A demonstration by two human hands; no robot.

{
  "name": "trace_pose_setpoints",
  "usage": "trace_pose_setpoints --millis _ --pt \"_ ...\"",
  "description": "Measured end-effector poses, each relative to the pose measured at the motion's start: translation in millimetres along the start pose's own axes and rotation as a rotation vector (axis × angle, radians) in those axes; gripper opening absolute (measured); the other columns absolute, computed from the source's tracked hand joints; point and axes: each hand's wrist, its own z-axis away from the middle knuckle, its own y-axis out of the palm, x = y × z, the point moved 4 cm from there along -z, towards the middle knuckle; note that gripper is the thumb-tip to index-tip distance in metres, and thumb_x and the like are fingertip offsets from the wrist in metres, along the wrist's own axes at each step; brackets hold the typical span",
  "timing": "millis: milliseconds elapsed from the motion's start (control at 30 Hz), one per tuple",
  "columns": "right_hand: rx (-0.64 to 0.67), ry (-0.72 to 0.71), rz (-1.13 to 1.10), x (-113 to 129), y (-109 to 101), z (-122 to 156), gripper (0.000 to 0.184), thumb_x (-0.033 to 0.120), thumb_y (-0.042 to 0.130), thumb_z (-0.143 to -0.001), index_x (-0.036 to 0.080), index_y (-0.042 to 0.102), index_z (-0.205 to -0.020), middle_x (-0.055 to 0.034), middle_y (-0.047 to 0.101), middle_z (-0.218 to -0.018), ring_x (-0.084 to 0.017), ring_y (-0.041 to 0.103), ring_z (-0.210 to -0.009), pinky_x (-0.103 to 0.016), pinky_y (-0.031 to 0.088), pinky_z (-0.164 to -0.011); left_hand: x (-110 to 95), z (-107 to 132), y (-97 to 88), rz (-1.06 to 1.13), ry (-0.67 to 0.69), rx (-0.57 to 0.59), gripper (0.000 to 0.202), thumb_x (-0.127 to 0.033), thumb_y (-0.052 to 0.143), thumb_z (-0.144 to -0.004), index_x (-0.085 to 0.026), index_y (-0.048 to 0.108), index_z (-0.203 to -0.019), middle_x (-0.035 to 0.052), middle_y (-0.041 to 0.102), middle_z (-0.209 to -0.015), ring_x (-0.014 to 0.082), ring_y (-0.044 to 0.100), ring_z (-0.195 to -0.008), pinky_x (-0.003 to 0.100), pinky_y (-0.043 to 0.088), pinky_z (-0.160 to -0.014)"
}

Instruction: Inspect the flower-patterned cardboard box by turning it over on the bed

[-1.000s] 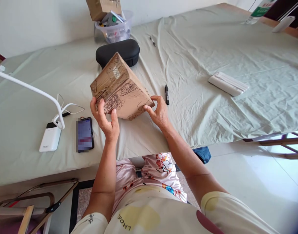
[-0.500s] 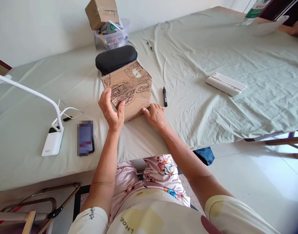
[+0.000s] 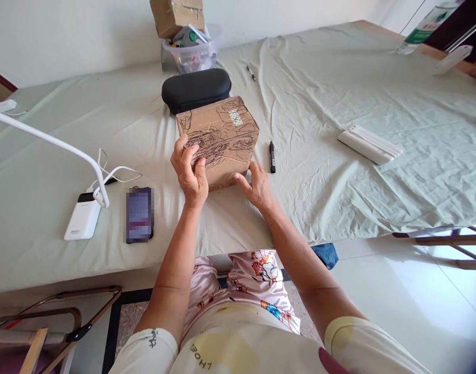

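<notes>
A brown cardboard box covered in black scribbles rests flat on the pale green sheet in front of me. My left hand grips its near left corner, fingers curled over the top edge. At the box's near right bottom edge, my right hand touches it with bent fingers. A black marker lies just right of the box.
A black zip case lies behind the box, and a clear tub with a second cardboard box stands further back. A phone, white power bank and lamp arm are at left. A white flat pack lies right.
The box was tilted up on one edge in both hands; it has been turned and set down flat on the sheet, with my hands still on its near side.
</notes>
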Motion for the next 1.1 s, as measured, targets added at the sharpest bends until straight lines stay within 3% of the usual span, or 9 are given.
trace_pose_setpoints --millis 167,267,400,500,633,733,833,967,1100 --pt "-0.085 -0.045 -0.327 9.2 -7.4 -6.5 0.079 0.083 0.047 -0.098 0.025 0.051 -0.152 -0.0137 0.065 -0.144 -0.028 0.067 -0.118 -0.046 0.06 -0.098 1.1 1.2 -0.1 0.011 0.073 -0.045 0.03 -0.042 0.049 -0.109 -0.024 0.055 -0.133 0.0154 0.055 -0.153 0.0257 0.049 -0.15 0.046 0.043 -0.124" --pt "-0.03 0.016 -0.397 7.9 -16.5 -11.1 0.076 0.083 0.048 -0.097 0.025 0.06 -0.143 -0.011 0.074 -0.126 -0.026 0.072 -0.107 -0.041 0.062 -0.089 3.6 2.9 1.5 0.009 0.064 -0.038 0.036 -0.043 0.049 -0.108 -0.024 0.052 -0.138 0.0168 0.054 -0.155 0.0261 0.048 -0.152 0.044 0.044 -0.123" --pt "-0.024 0.044 -0.322 18.5 -37.6 -21.5 0.069 0.079 0.04 -0.103 0.022 0.072 -0.126 -0.0099 0.077 -0.109 -0.027 0.073 -0.101 -0.045 0.061 -0.095 7.3 6.0 3.9 0.021 0.035 -0.018 0.042 -0.048 0.048 -0.109 -0.024 0.05 -0.143 0.0169 0.051 -0.159 0.0264 0.045 -0.155 0.046 0.038 -0.127" --pt "-0.155 -0.082 -0.302 44.5 -48.1 -30.8 0.065 0.071 0.039 -0.107 0.028 0.053 -0.153 -0.0105 0.066 -0.144 -0.029 0.066 -0.128 -0.048 0.058 -0.108 8.5 7.6 3.9 0.046 0.034 -0.007 0.043 -0.049 0.047 -0.109 -0.025 0.05 -0.145 0.0157 0.049 -0.162 0.0259 0.042 -0.157 0.045 0.036 -0.129" --pt "-0.233 -0.237 -0.102 70.0 -38.8 -35.8 0.067 0.062 0.036 -0.109 0.033 0.027 -0.169 -0.0064 0.034 -0.173 -0.035 0.03 -0.162 -0.061 0.041 -0.127 6.7 8.0 2.8 0.015 0.032 0.008 0.042 -0.048 0.044 -0.11 -0.024 0.05 -0.143 0.0163 0.046 -0.164 0.0261 0.04 -0.158 0.046 0.038 -0.128" --pt "-0.212 -0.203 0.034 59.1 -24.0 -32.3 0.068 0.057 0.031 -0.11 0.03 0.019 -0.172 -0.0085 0.028 -0.175 -0.035 0.019 -0.167 -0.067 0.032 -0.13 1.6 7.9 2.4 -0.03 0.054 -0.015 0.038 -0.045 0.044 -0.11 -0.023 0.052 -0.14 0.0186 0.049 -0.161 0.0253 0.043 -0.156 0.044 0.046 -0.122" --pt "-0.18 -0.197 0.042 36.2 -12.3 -24.6 0.072 0.058 0.028 -0.109 0.025 0.019 -0.172 -0.0118 0.032 -0.173 -0.033 0.025 -0.165 -0.062 0.033 -0.132 -0.8 8.1 3.0 -0.069 0.048 -0.024 0.04 -0.046 0.042 -0.11 -0.022 0.05 -0.142 0.0203 0.05 -0.159 0.0242 0.044 -0.156 0.044 0.046 -0.122" --pt "-0.201 -0.195 -0.014 12.3 -11.9 -19.1 0.066 0.058 0.023 -0.109 0.023 0.043 -0.161 -0.0141 0.053 -0.159 -0.031 0.046 -0.154 -0.058 0.042 -0.126 5.1 9.1 2.3 -0.041 -0.008 0.036 0.047 -0.054 0.041 -0.109 -0.023 0.048 -0.144 0.0206 0.045 -0.165 0.0269 0.039 -0.159 0.048 0.04 -0.127" --pt "-0.355 0.009 0.064 -19.8 -27.9 -25.0 0.058 0.047 0.021 -0.112 0.021 0.066 -0.138 -0.0172 0.063 -0.142 -0.031 0.058 -0.139 -0.059 0.045 -0.119 11.3 10.2 -0.3 0.028 -0.041 0.09 0.048 -0.057 0.044 -0.107 -0.025 0.049 -0.142 0.0183 0.039 -0.169 0.0301 0.035 -0.161 0.051 0.038 -0.127"
